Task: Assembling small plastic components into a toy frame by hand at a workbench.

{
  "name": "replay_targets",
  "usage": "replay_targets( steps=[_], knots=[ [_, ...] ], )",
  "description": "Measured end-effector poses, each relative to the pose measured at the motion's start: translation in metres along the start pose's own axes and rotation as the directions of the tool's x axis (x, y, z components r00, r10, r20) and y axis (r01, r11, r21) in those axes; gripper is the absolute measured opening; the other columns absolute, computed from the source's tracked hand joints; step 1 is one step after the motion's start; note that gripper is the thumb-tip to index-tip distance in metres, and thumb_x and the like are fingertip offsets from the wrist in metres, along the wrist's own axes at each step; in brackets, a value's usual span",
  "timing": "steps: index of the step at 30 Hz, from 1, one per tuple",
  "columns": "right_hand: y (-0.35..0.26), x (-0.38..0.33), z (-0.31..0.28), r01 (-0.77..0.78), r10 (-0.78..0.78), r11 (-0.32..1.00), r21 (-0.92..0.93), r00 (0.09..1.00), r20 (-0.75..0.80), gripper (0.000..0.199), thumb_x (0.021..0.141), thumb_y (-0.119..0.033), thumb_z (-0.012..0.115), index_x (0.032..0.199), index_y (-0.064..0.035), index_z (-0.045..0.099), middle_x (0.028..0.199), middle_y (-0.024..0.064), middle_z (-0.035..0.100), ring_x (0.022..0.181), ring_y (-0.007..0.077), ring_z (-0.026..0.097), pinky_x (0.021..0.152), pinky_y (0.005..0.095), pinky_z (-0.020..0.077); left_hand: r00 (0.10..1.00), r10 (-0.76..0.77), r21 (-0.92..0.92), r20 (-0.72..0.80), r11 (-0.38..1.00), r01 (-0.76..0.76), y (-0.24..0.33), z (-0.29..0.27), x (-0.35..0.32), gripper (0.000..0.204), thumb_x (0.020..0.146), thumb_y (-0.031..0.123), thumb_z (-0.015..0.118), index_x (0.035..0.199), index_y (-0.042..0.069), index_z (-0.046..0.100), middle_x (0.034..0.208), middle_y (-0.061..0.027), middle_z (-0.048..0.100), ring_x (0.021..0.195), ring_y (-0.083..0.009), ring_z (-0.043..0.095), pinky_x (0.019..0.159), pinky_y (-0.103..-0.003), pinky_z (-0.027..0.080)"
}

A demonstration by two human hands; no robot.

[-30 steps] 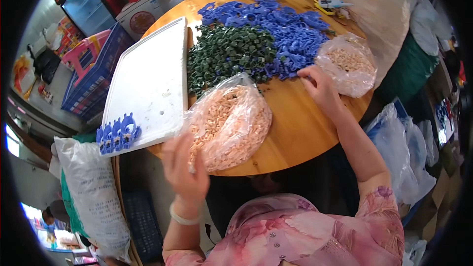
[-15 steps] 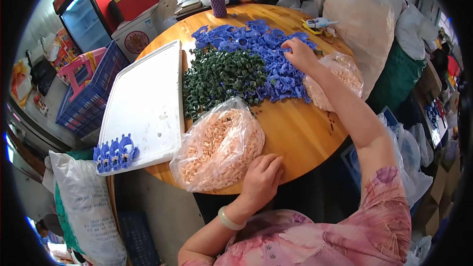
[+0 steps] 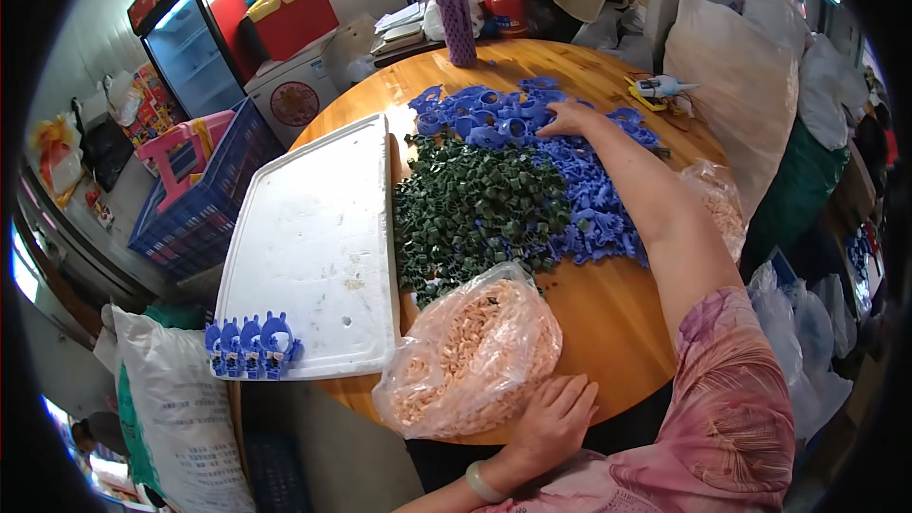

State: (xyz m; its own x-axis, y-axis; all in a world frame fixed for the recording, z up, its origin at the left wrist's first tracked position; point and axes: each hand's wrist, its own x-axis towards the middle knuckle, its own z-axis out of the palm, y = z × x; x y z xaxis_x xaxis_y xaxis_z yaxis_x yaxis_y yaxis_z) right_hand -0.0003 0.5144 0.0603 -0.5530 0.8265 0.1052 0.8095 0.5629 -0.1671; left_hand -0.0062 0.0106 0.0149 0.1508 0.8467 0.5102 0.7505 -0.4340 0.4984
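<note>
On the far side of the round table, my right hand (image 3: 568, 121) reaches into a heap of blue plastic ring-shaped pieces (image 3: 489, 119). Its thumb and fingers are apart over the pieces, and I see nothing gripped. My left hand (image 3: 553, 421) rests at the near table edge, fingers together and curled down, their tips hidden. Just beside it lies a clear plastic bag (image 3: 475, 347) full of small peach-coloured pieces. Dark green small parts (image 3: 480, 209) form a mound in the middle, against smaller blue parts (image 3: 603, 218). Several assembled blue figures (image 3: 252, 347) stand in a row on a white foam board (image 3: 309, 247).
A second bag of peach pieces (image 3: 717, 199) sits at the table's right edge, under my right arm. Further back are a purple perforated holder (image 3: 457, 28) and a white-and-yellow tool (image 3: 660, 87). A blue crate (image 3: 204, 195) and a white sack (image 3: 180, 408) stand left of the table.
My right hand has moved farther back and left over the heap, from the smaller blue parts to the ring-shaped pieces. The view has shifted; my left hand stays by the bag.
</note>
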Motion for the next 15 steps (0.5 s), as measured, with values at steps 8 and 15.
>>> replay_targets(
  steps=[8, 15],
  knots=[
    [-0.023, -0.013, -0.024, 0.239, -0.23, 0.969, -0.056, 0.964, 0.131, 0.037, 0.064, -0.035, 0.075, 0.088, -0.0076, 0.071, 0.088, 0.0115, 0.069, 0.088, 0.0282, 0.064, 0.075, 0.038, 0.0503, 1.0, -0.007, -0.048, -0.029, 0.999, 0.006, -0.004, -0.002, 0.004, 0.035, 0.072, 0.007, 0.069, 0.105, -0.001, 0.06, 0.104, -0.0125, 0.059, 0.095, -0.0291, 0.057, 0.084, -0.037, 0.047],
    [-0.037, -0.085, -0.057, 0.517, -0.52, 0.836, 0.183, 0.853, -0.037, 0.018, 0.071, -0.019, 0.069, 0.083, -0.0059, 0.071, 0.084, 0.0103, 0.069, 0.08, 0.0241, 0.065, 0.072, 0.0363, 0.05, 0.998, 0.004, -0.048, -0.059, 0.999, -0.007, -0.003, 0.0, -0.002, 0.034, 0.072, 0.006, 0.069, 0.104, 0.0, 0.06, 0.103, -0.0125, 0.059, 0.095, -0.0299, 0.057, 0.083, -0.039, 0.047]
  ],
)
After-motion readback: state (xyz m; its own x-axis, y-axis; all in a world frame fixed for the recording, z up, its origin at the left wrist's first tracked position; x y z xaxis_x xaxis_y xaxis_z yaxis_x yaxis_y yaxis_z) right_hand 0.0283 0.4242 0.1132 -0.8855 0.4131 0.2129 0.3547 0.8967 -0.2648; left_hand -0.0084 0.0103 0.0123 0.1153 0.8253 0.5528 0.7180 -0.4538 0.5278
